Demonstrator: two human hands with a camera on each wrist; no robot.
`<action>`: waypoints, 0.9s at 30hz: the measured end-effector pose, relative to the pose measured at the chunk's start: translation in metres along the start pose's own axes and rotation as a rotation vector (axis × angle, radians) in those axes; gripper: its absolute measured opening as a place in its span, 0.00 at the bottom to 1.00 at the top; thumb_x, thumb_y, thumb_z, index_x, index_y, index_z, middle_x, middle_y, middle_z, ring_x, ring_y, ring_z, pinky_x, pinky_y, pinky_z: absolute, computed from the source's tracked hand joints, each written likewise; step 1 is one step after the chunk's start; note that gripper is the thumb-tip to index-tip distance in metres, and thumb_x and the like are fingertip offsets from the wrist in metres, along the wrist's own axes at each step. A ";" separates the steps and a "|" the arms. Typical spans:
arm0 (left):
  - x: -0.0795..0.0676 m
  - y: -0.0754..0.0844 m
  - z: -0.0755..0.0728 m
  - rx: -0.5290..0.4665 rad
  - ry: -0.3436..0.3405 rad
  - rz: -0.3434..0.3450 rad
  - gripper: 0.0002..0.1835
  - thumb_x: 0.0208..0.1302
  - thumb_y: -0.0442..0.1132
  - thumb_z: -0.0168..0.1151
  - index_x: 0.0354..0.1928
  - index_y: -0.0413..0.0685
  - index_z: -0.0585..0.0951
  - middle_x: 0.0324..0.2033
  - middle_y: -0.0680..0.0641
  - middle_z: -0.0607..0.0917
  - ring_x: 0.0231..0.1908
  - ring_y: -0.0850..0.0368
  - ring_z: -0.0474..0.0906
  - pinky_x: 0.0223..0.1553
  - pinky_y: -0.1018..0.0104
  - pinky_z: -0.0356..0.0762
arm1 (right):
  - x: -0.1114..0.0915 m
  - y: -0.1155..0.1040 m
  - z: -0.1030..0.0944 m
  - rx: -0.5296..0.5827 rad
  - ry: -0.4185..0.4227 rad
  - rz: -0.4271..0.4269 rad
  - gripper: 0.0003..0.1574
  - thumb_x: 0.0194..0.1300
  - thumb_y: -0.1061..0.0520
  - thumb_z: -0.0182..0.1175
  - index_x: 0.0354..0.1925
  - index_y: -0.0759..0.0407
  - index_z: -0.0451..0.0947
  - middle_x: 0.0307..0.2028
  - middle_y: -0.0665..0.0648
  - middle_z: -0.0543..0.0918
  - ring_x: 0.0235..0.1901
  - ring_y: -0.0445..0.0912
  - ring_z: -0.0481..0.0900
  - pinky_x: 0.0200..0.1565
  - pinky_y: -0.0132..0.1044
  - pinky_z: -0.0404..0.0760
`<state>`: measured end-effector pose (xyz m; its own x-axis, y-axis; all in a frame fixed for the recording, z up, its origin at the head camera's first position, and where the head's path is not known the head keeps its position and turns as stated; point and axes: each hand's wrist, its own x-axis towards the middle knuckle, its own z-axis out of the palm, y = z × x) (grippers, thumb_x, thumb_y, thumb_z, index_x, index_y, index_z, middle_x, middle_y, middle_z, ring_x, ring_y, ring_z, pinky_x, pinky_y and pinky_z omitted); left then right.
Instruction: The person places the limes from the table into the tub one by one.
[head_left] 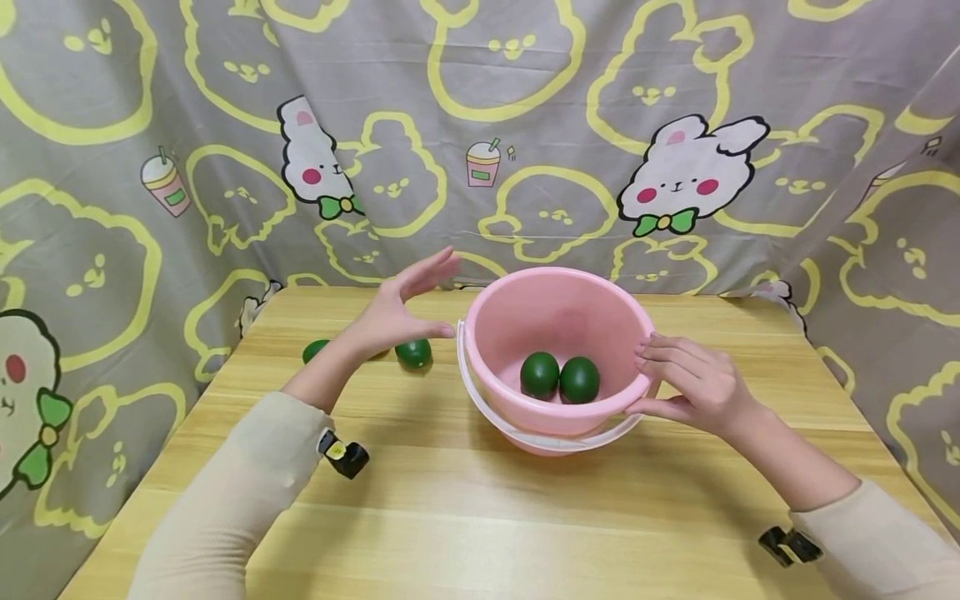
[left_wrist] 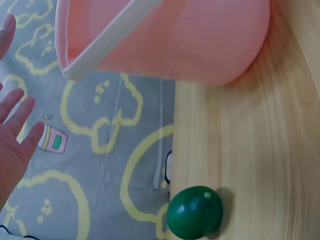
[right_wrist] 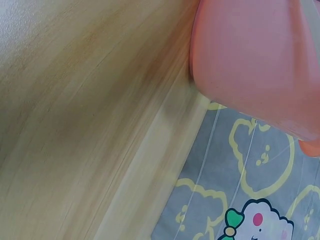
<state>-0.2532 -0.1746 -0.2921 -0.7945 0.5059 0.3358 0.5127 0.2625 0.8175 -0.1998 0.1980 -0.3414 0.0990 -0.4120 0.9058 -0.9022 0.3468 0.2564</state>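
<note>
On the wooden table (head_left: 525, 533), the pink bucket (head_left: 562, 304) stood between the hands. The right hand (head_left: 697, 387) pinched its rim (head_left: 480, 367), fingers over the edge, thumb outside. The left hand (head_left: 393, 308) hovered spread, thumb apart, near the opposite side. Two green fruits (head_left: 540, 377) lay inside, two more green ones (head_left: 414, 355) near the left wrist.

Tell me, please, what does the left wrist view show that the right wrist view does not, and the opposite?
Only the left wrist view shows the left hand, a green fruit and a printed drink cup. Only the right wrist view shows a printed white rabbit with a green bow. Both show part of the pink bucket, the wooden table and the grey curtain with yellow outlines.
</note>
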 end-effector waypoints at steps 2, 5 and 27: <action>0.000 -0.003 -0.002 0.007 0.001 0.008 0.51 0.46 0.31 0.75 0.72 0.59 0.59 0.68 0.52 0.66 0.66 0.58 0.63 0.67 0.58 0.58 | 0.000 0.000 0.000 0.002 0.000 0.000 0.33 0.54 0.36 0.64 0.23 0.67 0.81 0.24 0.64 0.84 0.24 0.56 0.82 0.31 0.44 0.82; 0.000 -0.006 -0.003 0.013 0.002 0.013 0.51 0.47 0.32 0.74 0.72 0.59 0.58 0.68 0.51 0.66 0.67 0.57 0.63 0.68 0.58 0.57 | 0.000 0.001 -0.001 0.004 -0.002 -0.001 0.33 0.55 0.36 0.64 0.23 0.67 0.81 0.24 0.64 0.84 0.24 0.56 0.82 0.31 0.44 0.82; -0.007 -0.034 0.000 0.006 0.041 -0.094 0.50 0.49 0.34 0.74 0.73 0.58 0.57 0.70 0.51 0.62 0.70 0.58 0.55 0.69 0.57 0.53 | 0.001 0.000 0.000 0.012 0.014 -0.001 0.33 0.54 0.36 0.65 0.23 0.67 0.81 0.23 0.65 0.84 0.23 0.56 0.81 0.30 0.44 0.81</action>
<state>-0.2648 -0.1867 -0.3220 -0.8517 0.4446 0.2772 0.4373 0.3118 0.8435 -0.2002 0.1974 -0.3408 0.1054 -0.4003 0.9103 -0.9070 0.3366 0.2530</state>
